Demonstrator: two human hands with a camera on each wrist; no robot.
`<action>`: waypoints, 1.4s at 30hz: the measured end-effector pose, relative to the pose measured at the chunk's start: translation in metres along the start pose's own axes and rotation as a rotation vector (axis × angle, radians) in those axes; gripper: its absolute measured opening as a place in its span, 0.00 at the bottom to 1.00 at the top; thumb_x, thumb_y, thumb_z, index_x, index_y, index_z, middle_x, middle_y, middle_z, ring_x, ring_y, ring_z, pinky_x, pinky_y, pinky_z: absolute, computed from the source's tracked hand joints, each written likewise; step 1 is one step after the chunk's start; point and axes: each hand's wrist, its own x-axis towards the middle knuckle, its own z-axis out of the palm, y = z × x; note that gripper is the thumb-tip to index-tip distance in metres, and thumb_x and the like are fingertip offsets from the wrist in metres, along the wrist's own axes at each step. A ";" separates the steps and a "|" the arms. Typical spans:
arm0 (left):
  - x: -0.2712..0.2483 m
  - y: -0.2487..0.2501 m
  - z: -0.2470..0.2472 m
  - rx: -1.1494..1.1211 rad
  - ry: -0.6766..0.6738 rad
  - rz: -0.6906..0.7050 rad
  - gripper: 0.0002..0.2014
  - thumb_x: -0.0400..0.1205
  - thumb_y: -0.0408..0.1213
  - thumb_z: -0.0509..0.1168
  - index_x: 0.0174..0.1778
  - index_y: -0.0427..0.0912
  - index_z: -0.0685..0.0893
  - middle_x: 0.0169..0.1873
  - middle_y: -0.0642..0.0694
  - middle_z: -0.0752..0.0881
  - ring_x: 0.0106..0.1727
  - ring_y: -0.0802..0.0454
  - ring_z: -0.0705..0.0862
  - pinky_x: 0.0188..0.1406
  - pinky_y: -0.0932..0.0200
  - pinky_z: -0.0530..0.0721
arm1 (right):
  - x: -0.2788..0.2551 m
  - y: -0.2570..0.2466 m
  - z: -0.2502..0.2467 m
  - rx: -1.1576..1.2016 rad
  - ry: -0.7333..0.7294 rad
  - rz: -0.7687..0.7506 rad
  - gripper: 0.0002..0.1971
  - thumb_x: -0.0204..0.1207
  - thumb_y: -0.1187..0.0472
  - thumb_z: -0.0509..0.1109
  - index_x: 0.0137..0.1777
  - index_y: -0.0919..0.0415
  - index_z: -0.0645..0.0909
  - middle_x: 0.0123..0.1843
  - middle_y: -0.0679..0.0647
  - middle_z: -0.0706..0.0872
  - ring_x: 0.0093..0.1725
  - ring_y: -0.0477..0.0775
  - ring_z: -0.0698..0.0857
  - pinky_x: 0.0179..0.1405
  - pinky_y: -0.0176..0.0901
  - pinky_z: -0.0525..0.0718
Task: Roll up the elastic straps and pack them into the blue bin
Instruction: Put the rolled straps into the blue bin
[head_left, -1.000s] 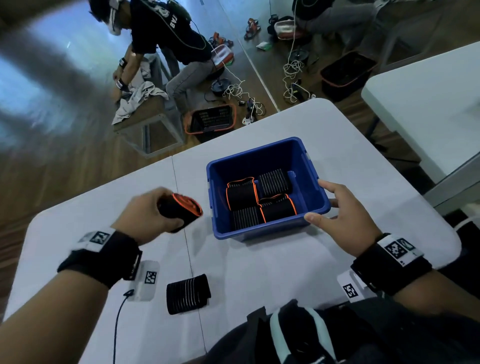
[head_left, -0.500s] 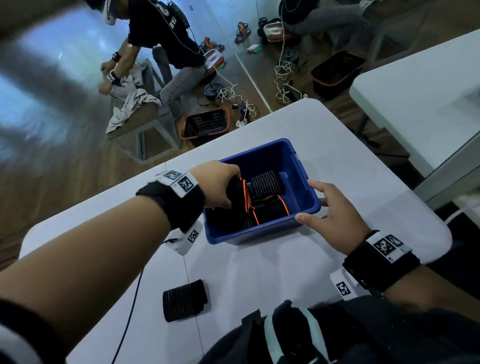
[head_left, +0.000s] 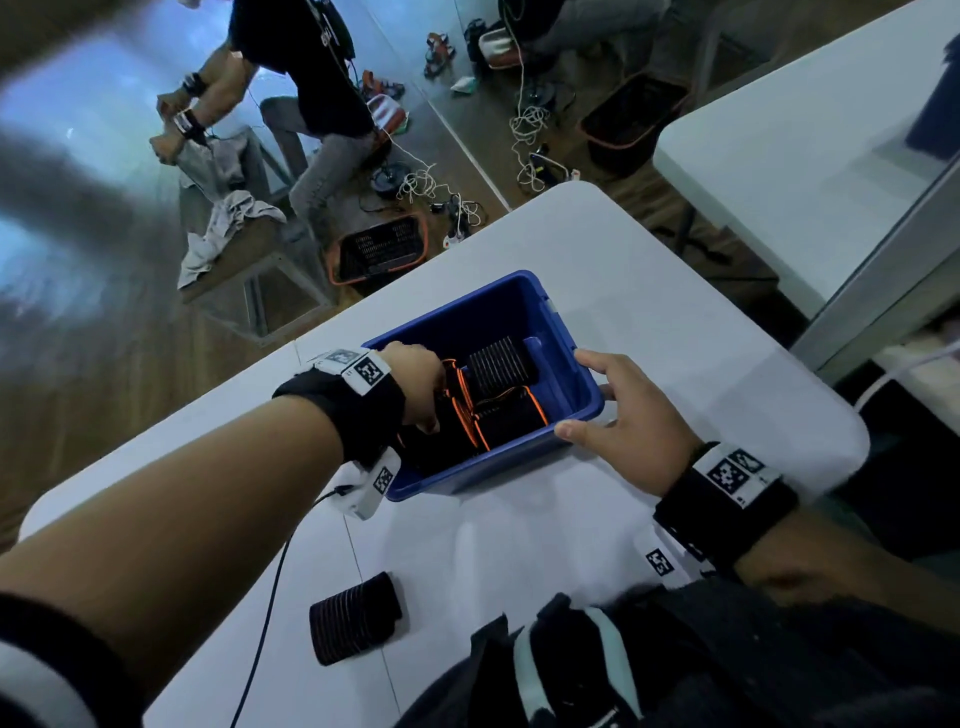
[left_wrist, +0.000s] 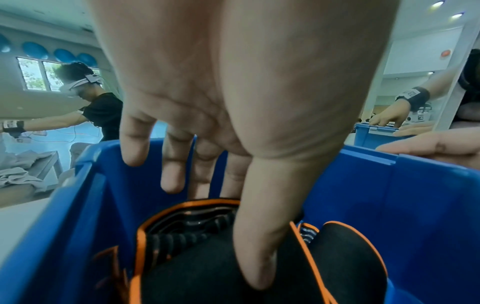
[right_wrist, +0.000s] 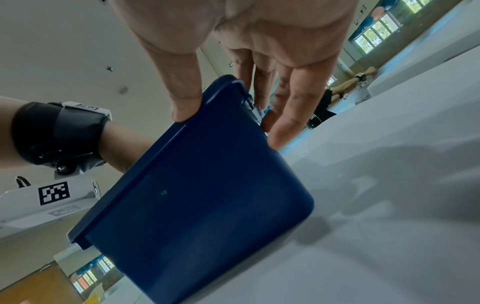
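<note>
The blue bin (head_left: 457, 470) (left_wrist: 428, 205) (right_wrist: 202, 195) stands mid-table. My left hand (head_left: 415, 384) (left_wrist: 233, 82) reaches down into its left side and grips an orange-edged rolled strap (head_left: 457, 395) (left_wrist: 207, 267), thumb on its near face, fingers behind it. Beside it in the bin lie a striped black roll (head_left: 498, 364) and another orange-edged roll (head_left: 511, 421). My right hand (head_left: 623, 421) (right_wrist: 259, 30) holds the bin's near right corner, thumb on the front rim, fingers along the side. One striped roll (head_left: 356, 618) lies loose on the table near me.
A cable (head_left: 270, 597) runs from my left wrist across the white table (head_left: 675, 312). Dark clothing (head_left: 623, 665) sits at the near edge. Another person (head_left: 311, 78) works at the back left, by a black basket (head_left: 379, 254) on the floor. A second table (head_left: 805, 130) stands to the right.
My left hand has carried the orange-edged roll from left of the bin over its rim and down inside. The right hand has stayed on the bin's corner.
</note>
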 end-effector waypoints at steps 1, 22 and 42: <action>0.001 0.000 -0.001 -0.024 -0.018 0.010 0.27 0.71 0.52 0.79 0.66 0.49 0.86 0.57 0.48 0.88 0.57 0.44 0.86 0.52 0.50 0.88 | 0.000 0.000 0.000 0.000 0.001 -0.001 0.41 0.71 0.50 0.81 0.81 0.47 0.66 0.77 0.40 0.72 0.68 0.45 0.78 0.65 0.55 0.85; -0.113 -0.074 0.074 -0.740 0.296 -0.165 0.04 0.78 0.43 0.75 0.43 0.56 0.86 0.41 0.58 0.88 0.39 0.58 0.86 0.38 0.64 0.78 | 0.000 0.002 0.001 -0.028 0.022 -0.024 0.40 0.70 0.50 0.82 0.80 0.47 0.67 0.73 0.38 0.74 0.65 0.41 0.80 0.60 0.52 0.87; -0.133 -0.032 0.223 -0.713 -0.186 -0.214 0.19 0.67 0.45 0.80 0.54 0.48 0.88 0.46 0.53 0.89 0.48 0.53 0.87 0.50 0.56 0.88 | 0.010 -0.014 0.029 -0.040 -0.069 -0.018 0.38 0.72 0.53 0.80 0.81 0.49 0.67 0.76 0.44 0.73 0.67 0.46 0.79 0.64 0.60 0.85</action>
